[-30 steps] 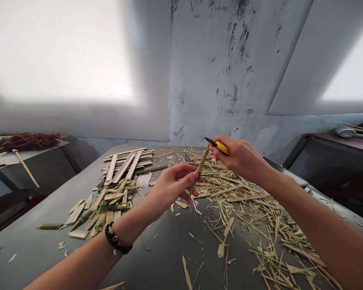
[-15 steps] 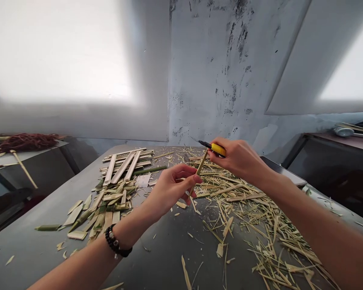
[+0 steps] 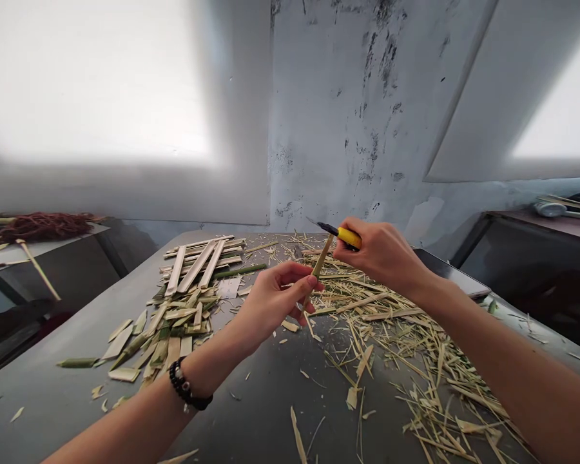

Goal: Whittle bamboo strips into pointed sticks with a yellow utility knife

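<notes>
I see my left hand (image 3: 265,299) pinching a slanted strip (image 3: 321,259) above the table (image 3: 256,406), my right hand (image 3: 384,251) gripping the yellow knife (image 3: 348,238) by its upper end; heaped shavings (image 3: 437,361) suggest much cutting done, this strip seemingly unfinished.

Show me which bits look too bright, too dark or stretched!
Head view: the big panel at upper left glares plain white; the space under the right side table is nearly black; the right forearm looks stretched toward the corner, perhaps by a wide lens.
</notes>
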A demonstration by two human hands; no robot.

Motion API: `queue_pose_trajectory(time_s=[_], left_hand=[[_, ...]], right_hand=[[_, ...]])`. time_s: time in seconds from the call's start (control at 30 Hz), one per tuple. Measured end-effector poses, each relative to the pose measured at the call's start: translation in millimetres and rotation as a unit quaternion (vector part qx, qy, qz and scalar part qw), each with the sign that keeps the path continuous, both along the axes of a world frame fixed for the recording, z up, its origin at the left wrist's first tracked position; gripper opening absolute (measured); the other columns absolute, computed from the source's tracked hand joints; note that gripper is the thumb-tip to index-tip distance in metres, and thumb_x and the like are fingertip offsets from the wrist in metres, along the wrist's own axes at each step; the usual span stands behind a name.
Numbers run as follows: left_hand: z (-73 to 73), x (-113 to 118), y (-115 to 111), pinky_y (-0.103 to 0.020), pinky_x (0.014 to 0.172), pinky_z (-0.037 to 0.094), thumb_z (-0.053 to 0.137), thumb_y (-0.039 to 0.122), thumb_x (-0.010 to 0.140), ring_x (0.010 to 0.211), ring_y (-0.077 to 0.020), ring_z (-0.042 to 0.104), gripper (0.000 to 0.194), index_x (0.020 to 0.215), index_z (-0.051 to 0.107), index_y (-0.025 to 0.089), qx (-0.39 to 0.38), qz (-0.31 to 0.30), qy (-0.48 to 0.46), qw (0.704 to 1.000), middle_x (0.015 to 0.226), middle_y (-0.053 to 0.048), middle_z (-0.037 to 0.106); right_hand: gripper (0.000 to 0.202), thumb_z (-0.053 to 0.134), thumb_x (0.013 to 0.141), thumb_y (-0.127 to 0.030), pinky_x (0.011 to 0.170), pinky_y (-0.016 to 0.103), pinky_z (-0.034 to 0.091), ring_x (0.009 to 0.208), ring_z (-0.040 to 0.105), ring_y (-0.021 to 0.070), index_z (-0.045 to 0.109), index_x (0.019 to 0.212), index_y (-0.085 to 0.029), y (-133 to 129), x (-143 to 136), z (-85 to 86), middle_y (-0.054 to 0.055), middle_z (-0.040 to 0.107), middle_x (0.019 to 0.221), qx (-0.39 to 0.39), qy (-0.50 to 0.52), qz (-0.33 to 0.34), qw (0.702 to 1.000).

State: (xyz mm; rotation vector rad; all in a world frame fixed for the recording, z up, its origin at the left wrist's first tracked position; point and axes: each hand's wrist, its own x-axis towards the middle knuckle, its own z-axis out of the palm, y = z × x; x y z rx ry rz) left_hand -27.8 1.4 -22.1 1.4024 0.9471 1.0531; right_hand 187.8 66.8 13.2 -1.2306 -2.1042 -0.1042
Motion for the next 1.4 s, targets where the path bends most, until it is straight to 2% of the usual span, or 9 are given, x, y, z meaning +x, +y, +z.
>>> queue_pose_trajectory(time_s=[0.23, 0.4, 0.6, 0.7, 0.8, 0.97, 1.13, 1.27, 1.4], left_hand=[[1.0, 0.4, -1.8, -0.025, 0.054, 0.056, 0.075, 0.048, 0.090, 0.067, -0.0123, 0.065, 0.033, 0.103, 0.067, 0.018, 0.001, 0.008, 0.003, 1.000, 0.102, -0.008, 0.075], [-0.1, 2.5, -1.0, -0.026, 0.050, 0.056, 0.077, 0.044, 0.088, 0.063, -0.0119, 0.064, 0.032, 0.102, 0.067, 0.017, 0.013, 0.017, 0.020, 1.000, 0.098, -0.008, 0.074], [1.1, 5.6, -3.0, -0.023, 0.046, 0.054, 0.076, 0.038, 0.089, 0.056, -0.0102, 0.060, 0.024, 0.096, 0.068, 0.017, 0.022, 0.025, 0.035, 0.999, 0.078, 0.000, 0.066], [1.9, 7.1, -4.2, -0.023, 0.046, 0.055, 0.076, 0.039, 0.089, 0.053, -0.0096, 0.059, 0.025, 0.097, 0.068, 0.017, 0.021, 0.023, 0.036, 0.999, 0.075, 0.000, 0.065], [0.5, 7.1, -3.4, -0.023, 0.045, 0.055, 0.076, 0.040, 0.089, 0.055, -0.0099, 0.060, 0.026, 0.098, 0.068, 0.016, 0.022, 0.021, 0.033, 0.999, 0.078, -0.001, 0.067], [-3.8, 4.4, -0.1, -0.022, 0.046, 0.057, 0.076, 0.041, 0.089, 0.062, -0.0109, 0.062, 0.030, 0.103, 0.068, 0.015, 0.023, 0.020, 0.025, 0.999, 0.095, -0.008, 0.073], [-4.4, 4.3, -0.4, -0.022, 0.046, 0.058, 0.075, 0.039, 0.090, 0.063, -0.0109, 0.062, 0.028, 0.102, 0.067, 0.015, 0.018, 0.023, 0.019, 0.999, 0.097, -0.009, 0.074], [-1.7, 5.5, -0.6, -0.021, 0.045, 0.058, 0.072, 0.036, 0.091, 0.063, -0.0108, 0.062, 0.023, 0.099, 0.065, 0.015, 0.011, 0.044, 0.020, 0.999, 0.097, -0.009, 0.074], [-0.4, 5.2, 0.1, -0.020, 0.044, 0.056, 0.067, 0.032, 0.094, 0.063, -0.0101, 0.062, 0.016, 0.096, 0.065, 0.016, 0.007, 0.061, 0.021, 0.998, 0.099, -0.009, 0.075]], right_hand=[[0.021, 0.059, 0.094, -0.044, 0.054, 0.030, 0.032, 0.053, 0.042, 0.0134, 0.061, 0.090, -0.024, 3.2, 3.1, -0.1, -0.002, 0.058, 0.063, -0.018, -0.002, 0.011, 1.000], [0.020, 0.061, 0.092, -0.043, 0.055, 0.030, 0.031, 0.054, 0.040, 0.0135, 0.057, 0.088, -0.024, 5.2, 2.3, -2.3, -0.002, 0.057, 0.065, -0.022, -0.018, 0.005, 1.000], [0.018, 0.062, 0.090, -0.039, 0.054, 0.030, 0.028, 0.053, 0.035, 0.0130, 0.053, 0.084, -0.024, 4.3, 0.9, -2.7, -0.002, 0.052, 0.061, -0.018, -0.027, -0.017, 0.999], [0.017, 0.063, 0.088, -0.037, 0.054, 0.030, 0.027, 0.052, 0.035, 0.0128, 0.052, 0.083, -0.025, 2.2, -0.6, -2.0, -0.003, 0.052, 0.061, -0.020, -0.025, -0.024, 0.999], [0.018, 0.064, 0.087, -0.036, 0.054, 0.030, 0.026, 0.052, 0.035, 0.0126, 0.051, 0.082, -0.025, 1.3, -1.5, -1.6, -0.004, 0.051, 0.060, -0.022, -0.022, -0.030, 0.999], [0.018, 0.064, 0.086, -0.036, 0.055, 0.030, 0.027, 0.054, 0.035, 0.0128, 0.051, 0.081, -0.024, 2.4, -0.7, -1.0, -0.003, 0.052, 0.061, -0.023, -0.017, -0.030, 0.999], [0.018, 0.062, 0.086, -0.036, 0.054, 0.029, 0.027, 0.052, 0.035, 0.0116, 0.050, 0.080, -0.024, 0.2, -1.8, -0.4, -0.003, 0.055, 0.062, -0.036, -0.012, -0.018, 0.999], [0.019, 0.063, 0.085, -0.035, 0.054, 0.028, 0.027, 0.052, 0.036, 0.0113, 0.050, 0.080, -0.024, -1.1, -3.1, -1.1, -0.004, 0.052, 0.060, -0.037, -0.014, -0.006, 0.999], [0.016, 0.061, 0.089, -0.038, 0.054, 0.029, 0.027, 0.052, 0.037, 0.0115, 0.055, 0.085, -0.024, 1.7, 0.5, -1.2, -0.004, 0.053, 0.060, -0.037, -0.004, -0.013, 0.999]])
